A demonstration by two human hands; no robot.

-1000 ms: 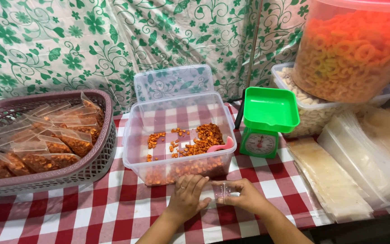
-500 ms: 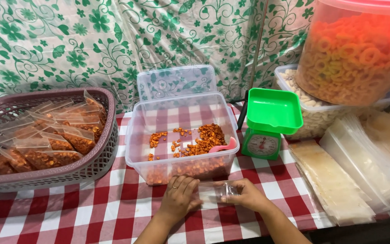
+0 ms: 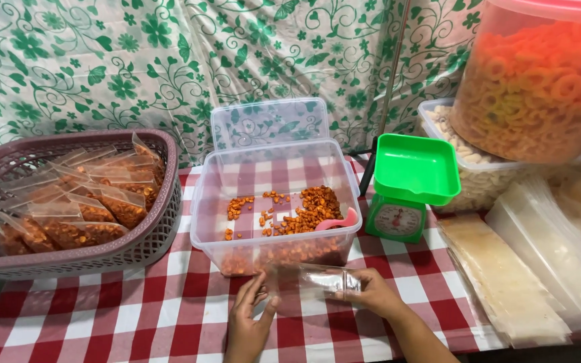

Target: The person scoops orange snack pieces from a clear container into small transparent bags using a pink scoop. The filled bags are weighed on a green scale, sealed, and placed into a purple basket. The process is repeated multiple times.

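Both hands are pinching a small clear plastic bag (image 3: 311,281) just above the checked tablecloth (image 3: 136,316): right hand (image 3: 371,292) closed on one end, left hand (image 3: 250,316) with fingertips on the other. That film looks slippery, so I reckon it could slide loose or crumple. Right behind the bag sits the clear tub (image 3: 274,202) of orange snack bits with a pink scoop (image 3: 337,222), pretty tight there. Green scale (image 3: 411,185) off to the right, basket (image 3: 68,202) of filled packets to the left.
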